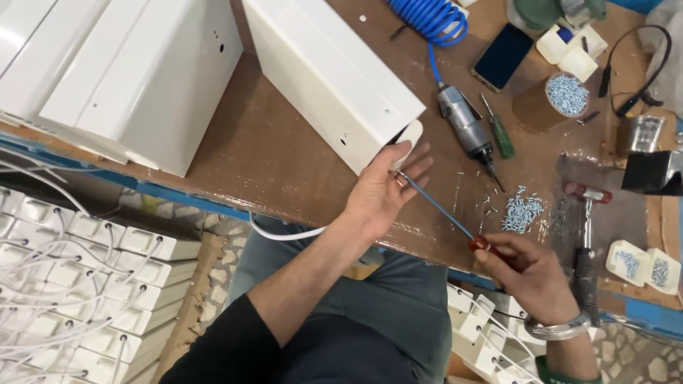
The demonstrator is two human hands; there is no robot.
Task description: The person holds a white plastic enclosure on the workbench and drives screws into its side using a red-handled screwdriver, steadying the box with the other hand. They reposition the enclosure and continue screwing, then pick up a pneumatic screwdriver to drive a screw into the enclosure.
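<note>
Two hands: left hand open against white box, right hand gripping screwdriver.

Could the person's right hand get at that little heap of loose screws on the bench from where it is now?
Probably yes. The right hand lies just below the loose screws, with only bare table between them. But its fingers are closed on the red-handled screwdriver, so it would likely have to set that down or free some fingers first.
</note>
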